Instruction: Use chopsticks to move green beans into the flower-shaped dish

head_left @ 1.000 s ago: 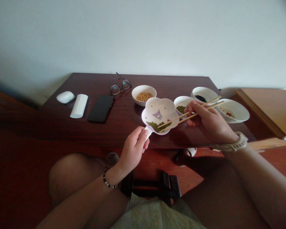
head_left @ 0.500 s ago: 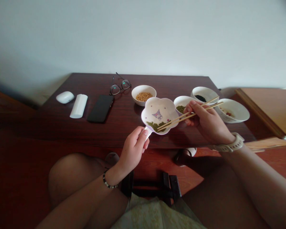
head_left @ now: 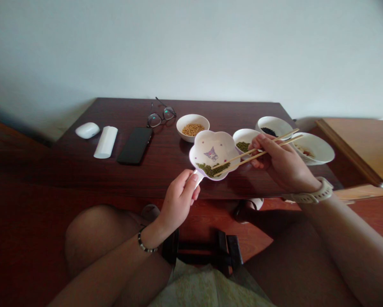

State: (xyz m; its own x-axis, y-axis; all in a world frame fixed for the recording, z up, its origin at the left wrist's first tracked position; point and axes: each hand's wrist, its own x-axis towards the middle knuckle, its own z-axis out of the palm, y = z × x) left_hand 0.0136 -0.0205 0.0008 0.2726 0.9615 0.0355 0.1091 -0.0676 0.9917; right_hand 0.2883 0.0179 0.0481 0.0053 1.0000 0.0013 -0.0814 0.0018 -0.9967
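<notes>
My left hand (head_left: 180,196) is closed round the short handle of a white, flower-shaped bowl (head_left: 215,143) with a purple rim and a cartoon print. Small green beans (head_left: 207,169) lie in its lower part, toward the handle. My right hand (head_left: 276,162) grips a pair of wooden chopsticks (head_left: 242,158). Their tips are slightly apart, down at the green beans inside the bowl. Just behind my right fingers stands a white bowl (head_left: 242,134) with more green beans, partly hidden by the hand.
On the dark wooden table (head_left: 165,170) stand a bowl of yellow beans (head_left: 193,119), a bowl of black beans (head_left: 276,123) and a wider bowl (head_left: 322,149) with pale pieces. Left are eyeglasses (head_left: 161,118), a black phone (head_left: 135,145), a white cylinder (head_left: 105,143) and a rounded white object (head_left: 87,130).
My right hand has shifted slightly to the right with the chopsticks, and their tips have spread a little apart. The left hand and the handled bowl have stayed in place.
</notes>
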